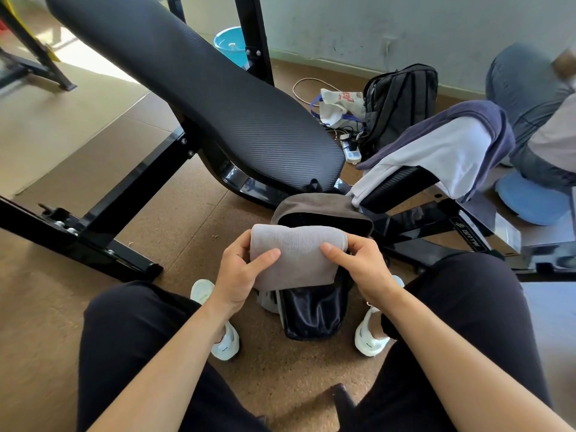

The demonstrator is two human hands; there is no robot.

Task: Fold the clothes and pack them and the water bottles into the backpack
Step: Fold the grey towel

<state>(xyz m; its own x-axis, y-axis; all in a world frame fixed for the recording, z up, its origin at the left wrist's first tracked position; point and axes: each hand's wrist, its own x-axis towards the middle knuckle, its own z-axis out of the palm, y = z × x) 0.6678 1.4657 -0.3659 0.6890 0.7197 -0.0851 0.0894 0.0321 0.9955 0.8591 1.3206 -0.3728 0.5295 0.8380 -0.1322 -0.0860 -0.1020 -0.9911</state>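
A folded light grey garment is held over the open mouth of a dark backpack that stands on the floor between my feet. My left hand grips its left edge, thumb on top. My right hand grips its right edge the same way. The backpack's brown-grey top flap is folded back behind the garment. A white garment and a purple-grey one are draped over the bench seat at the right. No water bottle shows.
A black weight bench slants across the floor ahead, its frame bars to my left. A second black backpack, a white bag and a power strip lie by the wall. A person's legs are at far right.
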